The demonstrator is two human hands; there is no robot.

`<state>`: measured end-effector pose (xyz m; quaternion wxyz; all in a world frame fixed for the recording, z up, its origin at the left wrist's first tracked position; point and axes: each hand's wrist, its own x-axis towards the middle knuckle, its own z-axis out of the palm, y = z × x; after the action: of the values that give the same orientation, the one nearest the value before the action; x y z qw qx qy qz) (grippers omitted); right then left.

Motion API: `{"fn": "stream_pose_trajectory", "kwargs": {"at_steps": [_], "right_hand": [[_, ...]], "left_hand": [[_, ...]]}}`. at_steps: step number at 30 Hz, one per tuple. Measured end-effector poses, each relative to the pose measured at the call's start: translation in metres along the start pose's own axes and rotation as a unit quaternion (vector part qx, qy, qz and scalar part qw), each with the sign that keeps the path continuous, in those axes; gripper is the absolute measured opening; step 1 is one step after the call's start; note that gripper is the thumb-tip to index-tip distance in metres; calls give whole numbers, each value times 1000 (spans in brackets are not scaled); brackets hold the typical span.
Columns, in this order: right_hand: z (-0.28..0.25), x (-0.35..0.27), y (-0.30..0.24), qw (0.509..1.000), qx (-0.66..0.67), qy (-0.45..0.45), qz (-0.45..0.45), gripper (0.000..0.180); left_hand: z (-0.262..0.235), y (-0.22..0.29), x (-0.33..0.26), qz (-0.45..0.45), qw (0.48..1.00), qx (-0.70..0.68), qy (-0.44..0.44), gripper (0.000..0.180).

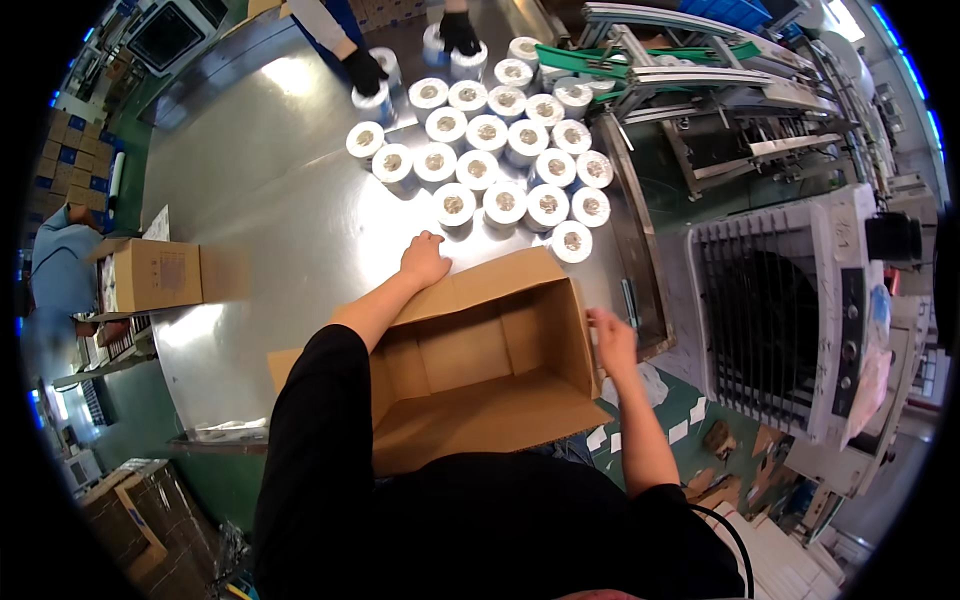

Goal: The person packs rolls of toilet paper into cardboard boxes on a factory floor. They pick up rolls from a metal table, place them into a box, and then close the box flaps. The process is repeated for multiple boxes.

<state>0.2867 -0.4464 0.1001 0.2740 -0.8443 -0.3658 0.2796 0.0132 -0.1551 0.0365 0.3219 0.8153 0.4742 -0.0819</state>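
An open cardboard box [463, 345] leans toward me at the near edge of the metal table, its inside bare and its flaps spread. My left hand [427, 260] lies at the far flap, fingers stretched past its edge onto the tabletop. At the box's right side, my right hand [613, 342] has its fingers bent against the edge of the side flap. Beyond the box stand several white-topped rolls [487, 132] with bluish sides, upright and close together. The nearest roll [571, 242] is just past the box's right far corner.
Across the metal table [260, 190], another person's black-gloved hands [364, 72] touch rolls. A closed carton [155, 274] is at the left, beside a person in blue. A conveyor frame [690, 75] and a large fan unit [770, 310] stand right. Cardboard scraps litter the floor.
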Motion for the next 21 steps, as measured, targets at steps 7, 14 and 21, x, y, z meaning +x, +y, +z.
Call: {"fn": "stream_pose_trajectory", "kwargs": {"at_steps": [7, 14, 21], "right_hand": [[-2, 150, -12, 984, -176, 15, -18, 59], [43, 234, 5, 948, -265, -173, 38, 108], [57, 242, 18, 966, -193, -168, 29, 111]], "left_hand": [[2, -5, 51, 4, 977, 42, 207, 54], [-37, -15, 129, 90, 975, 164, 116, 51], [-16, -33, 168, 111, 969, 190, 111, 43]]}}
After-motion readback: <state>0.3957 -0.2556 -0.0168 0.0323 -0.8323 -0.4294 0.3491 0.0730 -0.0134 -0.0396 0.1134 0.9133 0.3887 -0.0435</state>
